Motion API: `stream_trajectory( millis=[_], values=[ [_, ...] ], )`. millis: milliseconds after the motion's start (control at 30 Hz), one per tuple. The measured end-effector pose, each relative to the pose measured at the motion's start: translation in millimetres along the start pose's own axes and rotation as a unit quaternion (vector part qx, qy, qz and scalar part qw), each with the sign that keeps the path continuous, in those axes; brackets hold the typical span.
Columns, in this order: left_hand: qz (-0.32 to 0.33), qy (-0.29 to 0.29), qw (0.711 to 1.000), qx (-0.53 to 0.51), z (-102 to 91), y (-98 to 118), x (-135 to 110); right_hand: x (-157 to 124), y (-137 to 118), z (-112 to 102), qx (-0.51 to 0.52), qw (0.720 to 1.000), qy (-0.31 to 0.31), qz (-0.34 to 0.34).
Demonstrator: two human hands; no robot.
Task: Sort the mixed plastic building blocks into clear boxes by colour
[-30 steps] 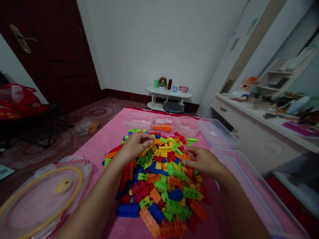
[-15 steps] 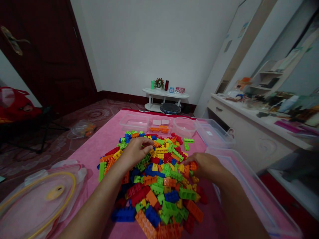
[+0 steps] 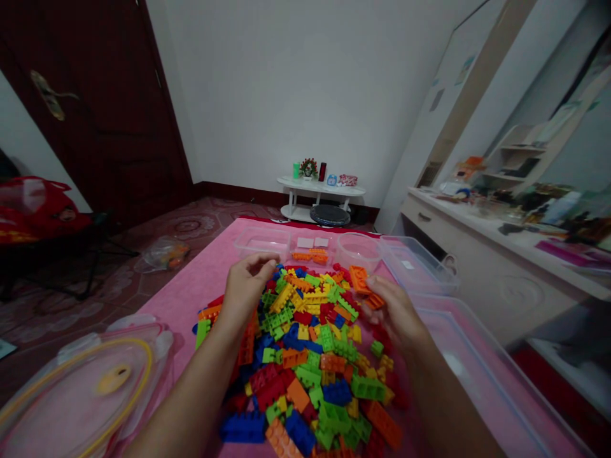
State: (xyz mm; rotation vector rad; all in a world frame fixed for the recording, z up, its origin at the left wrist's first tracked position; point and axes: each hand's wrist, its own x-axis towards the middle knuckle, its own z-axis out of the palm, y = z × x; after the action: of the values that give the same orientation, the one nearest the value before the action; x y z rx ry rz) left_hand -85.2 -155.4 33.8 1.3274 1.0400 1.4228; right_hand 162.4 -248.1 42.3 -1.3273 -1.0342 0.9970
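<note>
Left hand (image 3: 245, 289) is curling over the far-left edge of the brick pile (image 3: 310, 356); its grip cannot be told. Right hand (image 3: 396, 315) is pinching orange bricks (image 3: 359, 278) just above the pile's right side. Pile is lying on a pink mat (image 3: 210, 270), clear tubs (image 3: 262, 240) beyond, dark door (image 3: 109, 127) behind. Half a second ago the right hand was resting lower.

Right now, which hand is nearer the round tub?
Right. The right hand, holding orange bricks, is just in front of the round tub; the left hand sits on the pile's far left edge, farther away.
</note>
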Motion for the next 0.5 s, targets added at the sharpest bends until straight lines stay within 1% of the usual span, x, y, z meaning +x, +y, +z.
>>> stream_trajectory(
  millis=[33,67,100,167,200,267,300,333,400,500],
  values=[
    [-0.026,0.029,0.997,-0.068,-3.6,3,2,0,2,5,0.085,0.996,-0.007,0.035],
    [-0.058,0.051,0.988,-0.135,-7.5,6,3,0,4,9,0.148,0.987,-0.012,0.063],
    [-0.094,0.067,0.972,-0.202,-11.5,9,5,3,5,13,0.19,0.978,-0.015,0.084],
    [-0.175,0.086,0.925,-0.327,-18.8,13,8,16,4,21,0.22,0.969,-0.009,0.109],
    [-0.211,0.093,0.895,-0.381,-21.8,15,10,26,2,24,0.211,0.971,-0.003,0.114],
    [-0.271,0.106,0.837,-0.463,-26.1,15,14,53,-4,33,0.152,0.981,0.012,0.117],
    [-0.292,0.112,0.814,-0.489,-27.5,14,15,69,-8,38,0.11,0.987,0.021,0.117],
    [-0.307,0.117,0.797,-0.507,-28.5,13,16,85,-12,42,0.069,0.99,0.03,0.118],
    [-0.321,0.121,0.778,-0.526,-30.2,11,17,115,-18,51,0.014,0.992,0.043,0.119],
    [-0.319,0.124,0.768,-0.541,-33.7,10,18,151,-21,59,-0.017,0.993,0.043,0.105]
  ],
)
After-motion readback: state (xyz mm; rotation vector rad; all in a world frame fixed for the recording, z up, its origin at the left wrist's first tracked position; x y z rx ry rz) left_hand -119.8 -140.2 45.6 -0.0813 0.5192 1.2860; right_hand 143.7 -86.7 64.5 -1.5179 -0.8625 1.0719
